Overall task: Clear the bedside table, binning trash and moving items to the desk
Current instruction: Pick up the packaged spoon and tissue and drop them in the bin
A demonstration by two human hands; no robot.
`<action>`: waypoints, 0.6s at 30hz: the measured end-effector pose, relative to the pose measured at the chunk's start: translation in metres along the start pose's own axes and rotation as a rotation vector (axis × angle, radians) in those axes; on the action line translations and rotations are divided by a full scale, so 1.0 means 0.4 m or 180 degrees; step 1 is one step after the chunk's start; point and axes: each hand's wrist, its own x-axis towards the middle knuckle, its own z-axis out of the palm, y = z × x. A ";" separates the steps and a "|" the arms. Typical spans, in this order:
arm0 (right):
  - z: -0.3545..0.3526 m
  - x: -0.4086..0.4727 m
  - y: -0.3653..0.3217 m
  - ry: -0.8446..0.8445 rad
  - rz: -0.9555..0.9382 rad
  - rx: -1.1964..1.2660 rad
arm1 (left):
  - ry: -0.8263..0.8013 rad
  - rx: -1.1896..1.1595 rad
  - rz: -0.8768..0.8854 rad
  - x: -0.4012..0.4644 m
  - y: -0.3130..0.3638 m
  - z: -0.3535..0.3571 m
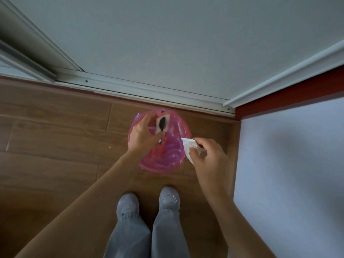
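Note:
A bin lined with a pink plastic bag (167,155) stands on the wooden floor in front of my feet. My left hand (143,135) hovers over its opening and pinches a white packet with a black spoon shape on it (163,123). My right hand (208,157) is at the bin's right rim, closed around a crumpled white tissue (188,148) that hangs partly over the bag. The bedside table and the desk are out of view.
A sliding door track (141,90) and a white door run across just behind the bin. A white wall (288,164) with a red-brown strip closes the right side. My grey shoes (128,203) stand close behind the bin.

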 end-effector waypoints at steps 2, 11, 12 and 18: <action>0.009 -0.002 0.007 -0.0058 -0.0067 -0.0058 | -0.0006 0.0262 0.0087 -0.015 -0.007 -0.012; 0.097 0.020 -0.028 -0.0370 -0.0202 -0.0344 | 0.0310 0.1558 0.1007 -0.132 0.013 -0.120; 0.121 0.027 -0.029 -0.0418 -0.0183 -0.0352 | 0.0304 0.1630 0.1082 -0.143 0.013 -0.121; 0.293 0.066 0.010 -0.0856 -0.0342 -0.0723 | 0.0273 0.1978 0.1176 -0.172 -0.042 -0.099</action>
